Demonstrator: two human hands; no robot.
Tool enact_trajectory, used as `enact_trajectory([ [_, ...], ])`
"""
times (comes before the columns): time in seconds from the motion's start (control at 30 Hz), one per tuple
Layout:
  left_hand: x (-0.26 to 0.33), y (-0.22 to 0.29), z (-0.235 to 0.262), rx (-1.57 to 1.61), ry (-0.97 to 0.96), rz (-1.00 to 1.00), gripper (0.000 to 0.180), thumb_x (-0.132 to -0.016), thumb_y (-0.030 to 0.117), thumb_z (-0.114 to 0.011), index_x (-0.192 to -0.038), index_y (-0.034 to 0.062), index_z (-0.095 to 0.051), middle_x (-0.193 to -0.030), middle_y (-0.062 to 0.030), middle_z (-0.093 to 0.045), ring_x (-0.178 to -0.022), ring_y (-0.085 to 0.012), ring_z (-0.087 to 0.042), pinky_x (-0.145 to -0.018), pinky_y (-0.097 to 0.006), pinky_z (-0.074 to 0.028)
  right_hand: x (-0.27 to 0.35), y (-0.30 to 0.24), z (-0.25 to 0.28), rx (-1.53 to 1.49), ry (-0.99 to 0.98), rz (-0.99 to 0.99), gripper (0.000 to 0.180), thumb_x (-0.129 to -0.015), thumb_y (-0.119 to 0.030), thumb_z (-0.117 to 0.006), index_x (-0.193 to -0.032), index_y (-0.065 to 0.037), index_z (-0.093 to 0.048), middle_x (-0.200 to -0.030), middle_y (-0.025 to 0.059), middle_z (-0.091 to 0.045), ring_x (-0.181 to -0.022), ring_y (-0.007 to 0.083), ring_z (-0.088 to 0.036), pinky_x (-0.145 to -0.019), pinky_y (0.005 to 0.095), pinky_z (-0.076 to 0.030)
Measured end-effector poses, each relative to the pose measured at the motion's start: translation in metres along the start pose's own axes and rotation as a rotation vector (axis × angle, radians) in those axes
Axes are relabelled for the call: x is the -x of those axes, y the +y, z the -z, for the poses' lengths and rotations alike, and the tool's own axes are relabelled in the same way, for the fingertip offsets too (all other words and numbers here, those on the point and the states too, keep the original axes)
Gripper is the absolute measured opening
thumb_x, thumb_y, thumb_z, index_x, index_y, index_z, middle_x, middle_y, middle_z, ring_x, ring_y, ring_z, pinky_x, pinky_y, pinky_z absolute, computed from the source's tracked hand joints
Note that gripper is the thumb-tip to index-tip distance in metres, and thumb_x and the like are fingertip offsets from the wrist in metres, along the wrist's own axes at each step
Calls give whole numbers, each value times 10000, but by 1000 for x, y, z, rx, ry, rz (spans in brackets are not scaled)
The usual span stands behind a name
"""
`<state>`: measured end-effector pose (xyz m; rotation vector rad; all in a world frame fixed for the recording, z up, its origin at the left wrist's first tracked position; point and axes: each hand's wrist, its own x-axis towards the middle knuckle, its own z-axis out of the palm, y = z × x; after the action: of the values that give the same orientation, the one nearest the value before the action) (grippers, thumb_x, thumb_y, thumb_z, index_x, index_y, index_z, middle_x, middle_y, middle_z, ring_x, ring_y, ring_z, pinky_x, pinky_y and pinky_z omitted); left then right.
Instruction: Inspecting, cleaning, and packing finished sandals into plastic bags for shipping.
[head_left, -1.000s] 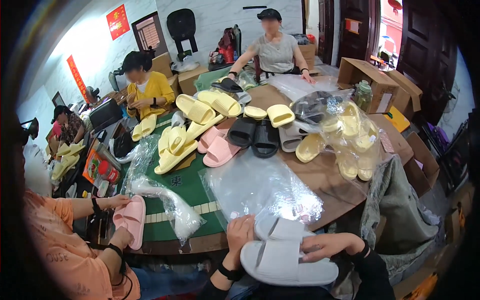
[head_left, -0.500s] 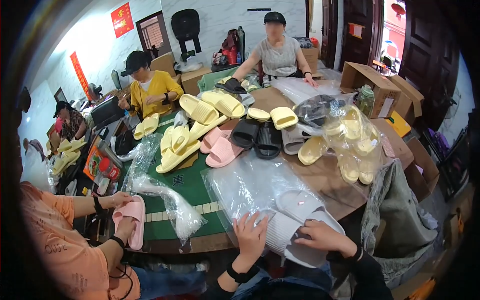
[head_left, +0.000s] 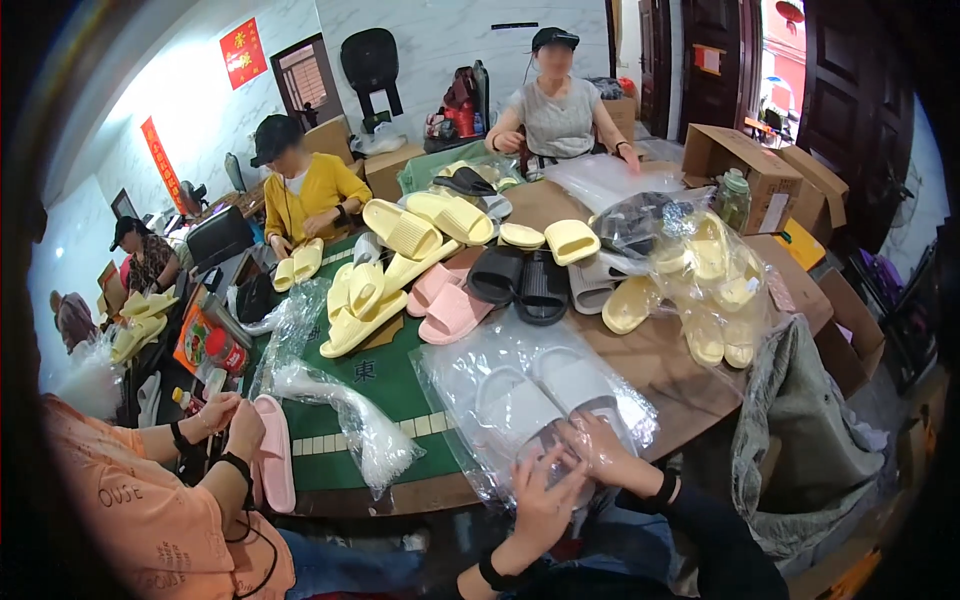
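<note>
A pair of light grey slide slippers (head_left: 517,402) lies inside a clear plastic bag (head_left: 455,372), soles down, at the table's near edge. At the bag's near end my left hand (head_left: 545,497) has its fingers bent on the plastic. My right hand (head_left: 600,450) is closed over the near end of the slippers, close beside the left fingers. Both fingertips partly hide the bag's mouth. Just beyond the bag sit a black pair of slides (head_left: 540,287) and a pink pair (head_left: 455,312).
Yellow slides (head_left: 403,230) are piled mid-table. Bagged yellow slides (head_left: 705,290) lie at the right, above a grey sack (head_left: 800,430). Crumpled plastic (head_left: 345,425) lies on the green mat (head_left: 420,400). At left, a co-worker in orange (head_left: 150,500) sits by a pink slipper (head_left: 275,455); others work farther back.
The grey slippers have gone from my hands, half over the edge, into the bag and farther onto the table. My hands have come together at its near end.
</note>
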<state>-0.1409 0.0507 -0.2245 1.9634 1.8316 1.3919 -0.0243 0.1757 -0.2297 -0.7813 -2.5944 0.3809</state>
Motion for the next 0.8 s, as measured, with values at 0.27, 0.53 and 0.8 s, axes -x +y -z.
enact_trajectory([
  [0.27,19,2,6,75,21,-32,475,-781,123,-685,-1239,205,-591,-1414,-235,-332,-1323,-422,-285,-1063,-551,-233,-26,-14,4,-50,55,-342,513,-850,-384,-562,-1190,-2,-528,-1133,230,-541,-1095,394,-486,-888,484,-401],
  [0.53,30,-47,-6,239,42,408,646,-822,-26,-527,-1419,1,-284,-1414,-305,-292,-1321,-442,-287,-1078,-427,-271,-43,-10,-28,-84,-9,-414,542,-794,-371,-617,-1202,-24,-533,-1090,218,-539,-1051,392,-493,-850,496,-417],
  [0.8,26,-64,-9,133,65,319,613,-811,-92,-446,-1407,8,-345,-1352,-280,-400,-1249,-399,-415,-997,-364,-372,-89,14,-78,-167,330,-354,513,-801,-384,-609,-1246,-142,-527,-1240,252,-483,-1129,427,-467,-921,537,-385],
])
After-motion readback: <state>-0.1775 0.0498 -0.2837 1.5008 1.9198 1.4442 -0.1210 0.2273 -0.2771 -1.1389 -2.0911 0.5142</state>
